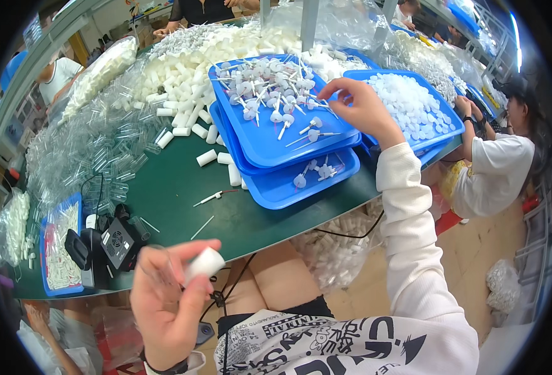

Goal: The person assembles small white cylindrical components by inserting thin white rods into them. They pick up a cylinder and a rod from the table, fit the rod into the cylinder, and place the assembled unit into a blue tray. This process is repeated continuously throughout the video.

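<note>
My left hand [166, 300] is closed around a short white cylinder [205, 262], held between thumb and fingers above the table's near edge. Over the right side of the upper blue tray [257, 153] is my right hand [363, 109]. Its thumb and index finger come close together, and whatever may be between them is too small to make out. In that tray lie many white stick-like parts with round translucent discs [282, 94]. A lower blue tray [276, 197] beneath holds a few similar parts. One loose stick part with a red wire [212, 198] rests on the green table [170, 206].
White cylinders [182, 94] and clear plastic tubes [70, 150] are heaped behind and left. Translucent discs fill a blue tray [407, 103] at right. A black device [120, 244] stands by a blue tray of small parts [63, 250]. Another person [501, 150] works at right.
</note>
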